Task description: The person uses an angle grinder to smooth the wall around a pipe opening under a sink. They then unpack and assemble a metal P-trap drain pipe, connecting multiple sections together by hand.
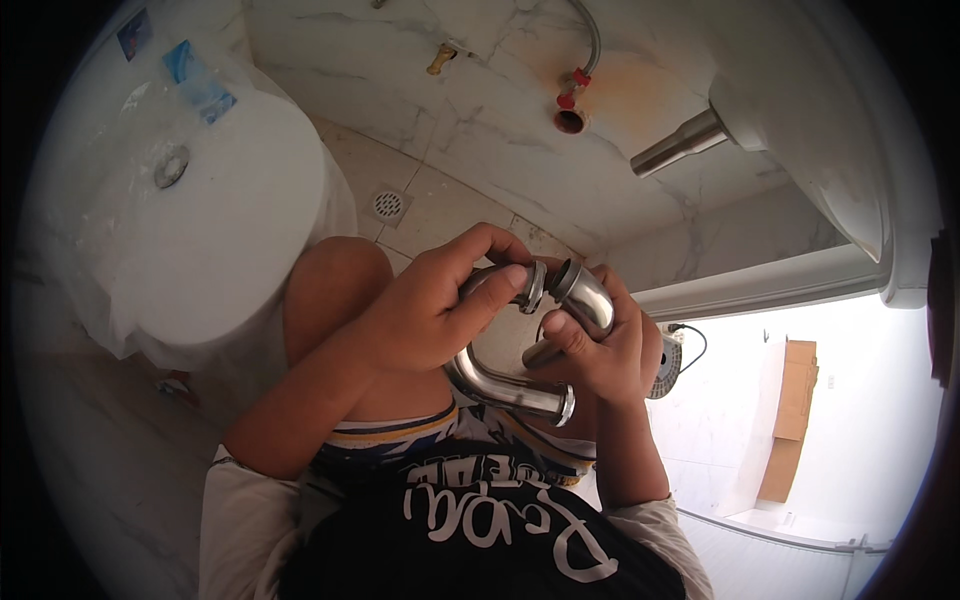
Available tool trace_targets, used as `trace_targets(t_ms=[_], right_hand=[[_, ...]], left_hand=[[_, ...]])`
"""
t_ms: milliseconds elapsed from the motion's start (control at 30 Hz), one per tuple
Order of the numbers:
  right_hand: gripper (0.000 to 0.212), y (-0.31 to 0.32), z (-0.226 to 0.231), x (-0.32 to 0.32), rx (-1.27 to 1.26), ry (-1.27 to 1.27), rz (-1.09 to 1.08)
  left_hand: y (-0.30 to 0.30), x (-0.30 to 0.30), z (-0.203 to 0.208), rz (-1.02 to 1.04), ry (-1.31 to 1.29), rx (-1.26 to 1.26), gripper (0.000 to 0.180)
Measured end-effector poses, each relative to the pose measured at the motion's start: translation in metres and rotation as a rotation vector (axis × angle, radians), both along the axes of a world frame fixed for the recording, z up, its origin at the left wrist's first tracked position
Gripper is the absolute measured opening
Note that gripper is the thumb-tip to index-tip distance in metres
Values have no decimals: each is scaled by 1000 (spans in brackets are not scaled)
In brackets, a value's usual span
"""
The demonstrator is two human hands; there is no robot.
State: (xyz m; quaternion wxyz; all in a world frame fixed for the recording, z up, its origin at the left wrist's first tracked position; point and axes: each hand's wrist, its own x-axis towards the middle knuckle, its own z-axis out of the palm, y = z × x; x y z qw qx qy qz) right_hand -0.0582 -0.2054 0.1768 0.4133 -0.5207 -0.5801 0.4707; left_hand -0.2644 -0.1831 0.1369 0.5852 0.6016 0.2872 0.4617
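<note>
My left hand (430, 310) is closed around a shiny metal drain trap pipe (515, 392), bent in a U, with a collar nut at its upper end. Its other flanged end hangs below, above my lap. In my right hand (618, 350) is a curved metal drain elbow (592, 308), held between thumb and fingers. The elbow's wide collar faces the trap's upper nut, with a small gap between them. Part of the trap is hidden behind my left hand.
A metal tailpiece (680, 143) sticks out from the white basin (830, 130). A red valve (572, 88) sits beside a wall hole (571, 121). On the left is a plastic-wrapped white fixture (240, 210). A floor drain (389, 204) and cardboard box (790, 420) also show.
</note>
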Motion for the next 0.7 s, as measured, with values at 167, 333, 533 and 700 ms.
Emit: trace_targets(t_ms=[167, 333, 533, 700], right_hand=[[43, 3, -8, -3, 5, 198, 91], [41, 7, -9, -1, -75, 80, -51], [42, 11, -16, -10, 262, 230, 64], [44, 8, -11, -6, -125, 141, -97]], left_hand=[[1, 3, 0, 45, 67, 83, 20], [0, 4, -2, 38, 48, 76, 21], [3, 6, -5, 85, 15, 77, 21], [2, 3, -3, 66, 37, 54, 21]])
